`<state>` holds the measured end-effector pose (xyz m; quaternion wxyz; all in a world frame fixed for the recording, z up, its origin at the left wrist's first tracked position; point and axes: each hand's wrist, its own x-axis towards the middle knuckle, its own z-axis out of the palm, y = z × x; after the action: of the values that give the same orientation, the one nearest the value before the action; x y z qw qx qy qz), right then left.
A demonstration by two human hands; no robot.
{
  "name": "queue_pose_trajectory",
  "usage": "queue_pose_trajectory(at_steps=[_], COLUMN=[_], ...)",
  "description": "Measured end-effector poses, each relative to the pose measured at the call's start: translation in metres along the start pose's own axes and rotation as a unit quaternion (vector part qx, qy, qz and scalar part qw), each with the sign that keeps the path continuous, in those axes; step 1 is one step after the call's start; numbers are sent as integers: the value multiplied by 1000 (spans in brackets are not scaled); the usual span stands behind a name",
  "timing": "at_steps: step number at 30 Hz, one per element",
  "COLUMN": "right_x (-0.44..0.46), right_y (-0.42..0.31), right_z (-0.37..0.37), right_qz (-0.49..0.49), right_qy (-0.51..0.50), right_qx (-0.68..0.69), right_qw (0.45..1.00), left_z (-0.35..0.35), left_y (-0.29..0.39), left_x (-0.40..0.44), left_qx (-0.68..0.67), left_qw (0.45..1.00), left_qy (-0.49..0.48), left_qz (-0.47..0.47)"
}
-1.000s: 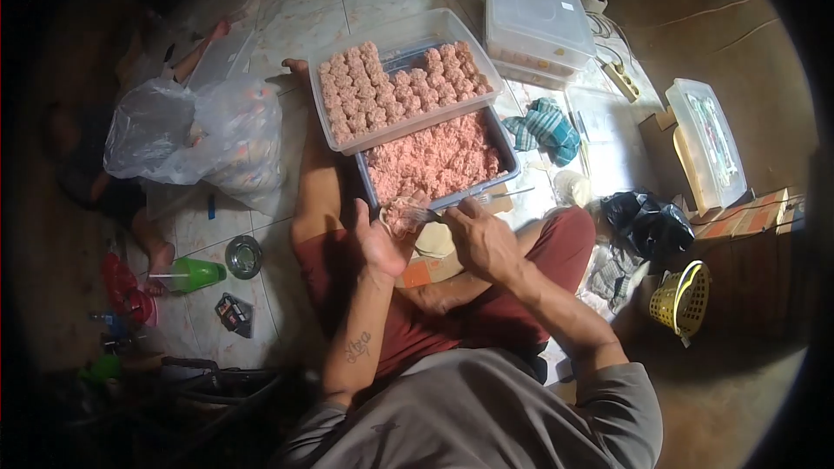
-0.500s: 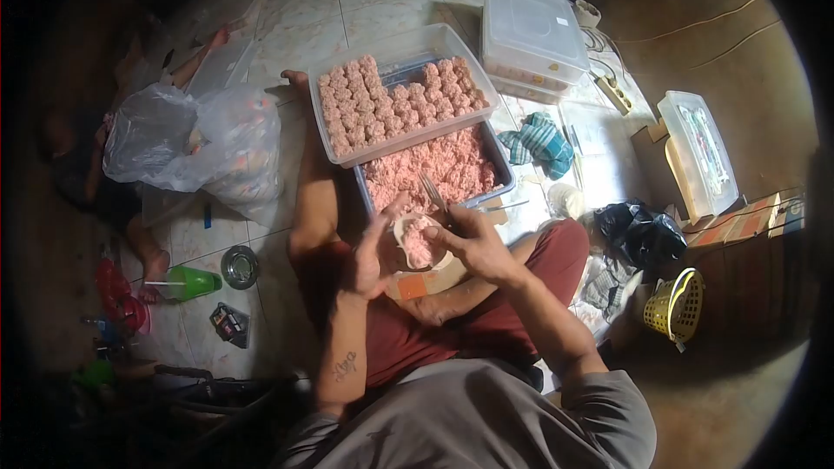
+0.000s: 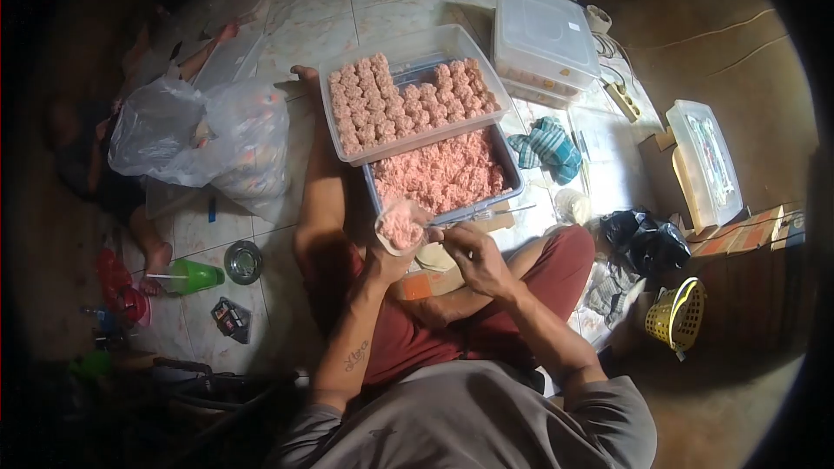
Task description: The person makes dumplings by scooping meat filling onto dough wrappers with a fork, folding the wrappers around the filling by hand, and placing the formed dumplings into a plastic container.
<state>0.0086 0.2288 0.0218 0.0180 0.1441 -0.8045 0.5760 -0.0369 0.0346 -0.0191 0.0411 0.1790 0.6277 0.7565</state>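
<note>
My left hand (image 3: 389, 262) is wrapped round a thin round wrapper with pink filling (image 3: 402, 229) heaped on it. Beside it, my right hand (image 3: 475, 258) grips a fork (image 3: 432, 229), its tines close to the filling. Just beyond both hands lies a blue-grey tray (image 3: 516, 175) full of loose pink filling. A clear plastic box (image 3: 347, 153) with rows of filled pieces (image 3: 365, 104) rests over the tray's far part. A stack of pale round wrappers (image 3: 436, 257) sits on cardboard below my hands, partly hidden.
Lidded clear boxes (image 3: 546, 39) stand at the upper right, near a checked cloth (image 3: 549, 149). Plastic bags (image 3: 248, 143), a green cup (image 3: 198, 275) and a glass ashtray (image 3: 243, 261) are left. A yellow basket (image 3: 675, 317) stands right. Another person's foot (image 3: 156, 258) shows at left.
The filled wrapper has moved from between my hands to my left hand, which has closed round it. The fork has come down from over the tray to beside the filling.
</note>
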Motion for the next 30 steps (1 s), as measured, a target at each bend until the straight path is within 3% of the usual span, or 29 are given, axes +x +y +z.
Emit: queue_pose_trajectory(at_steps=[1,2,5,6,8,9,10,12,14,15,16,17,19,20,22,24,25,28,29,30], right_x=[5,7,9,6,-5,-11,-17,-28,-30,-24,-19,-17,-14,-14,-25,-36,-39,-41,-41,-41], right_y=[-3,-5,4,11,18,14,15,21,30,24,18,12,8,9,22,26,21,21,20,22], right_z=[-8,-15,-24,-21,-14,-11,-6,7,22,32,36,21,13,9,5,4,9,21,21,20], right_qz=[-21,-20,-40,-39,146,229,230,238,261,158,51,62,49,36,46,244,224,207,203,202], right_qy=[-17,-16,13,11,-12,-35,-34,-69,-72,-35,2,-24,13,53,57,-47,-57,-73,-66,-65], right_qx=[-105,-105,-139,-139,107,201,202,357,375,290,199,29,-18,-66,-34,218,288,380,375,375], right_qw=[994,994,989,989,983,952,951,901,887,943,979,997,999,996,997,944,929,898,902,902], left_z=[0,-2,-12,-14,-13,-11,-11,-12,-5,3,-1,-1,2,0,-6,-22,-21,-12,-15,-15], left_y=[4,0,0,16,23,19,12,8,15,9,9,4,13,18,27,29,26,17,18,17], left_x=[-5,-4,2,4,2,-1,-3,-1,0,-4,-2,-3,-1,0,-2,-6,-7,-4,-6,-7], left_qx=[-71,-71,152,219,284,186,84,76,165,96,215,264,311,235,155,254,254,-59,45,45], left_qw=[993,993,986,976,958,982,993,994,983,995,975,964,949,969,982,967,967,992,999,999], left_qy=[-1,-2,58,19,-19,27,71,76,51,26,-33,7,51,76,103,31,32,52,5,4], left_qz=[-93,-95,-46,-9,27,-9,-46,-11,69,10,36,23,8,-3,-19,-13,-13,-103,-26,-25])
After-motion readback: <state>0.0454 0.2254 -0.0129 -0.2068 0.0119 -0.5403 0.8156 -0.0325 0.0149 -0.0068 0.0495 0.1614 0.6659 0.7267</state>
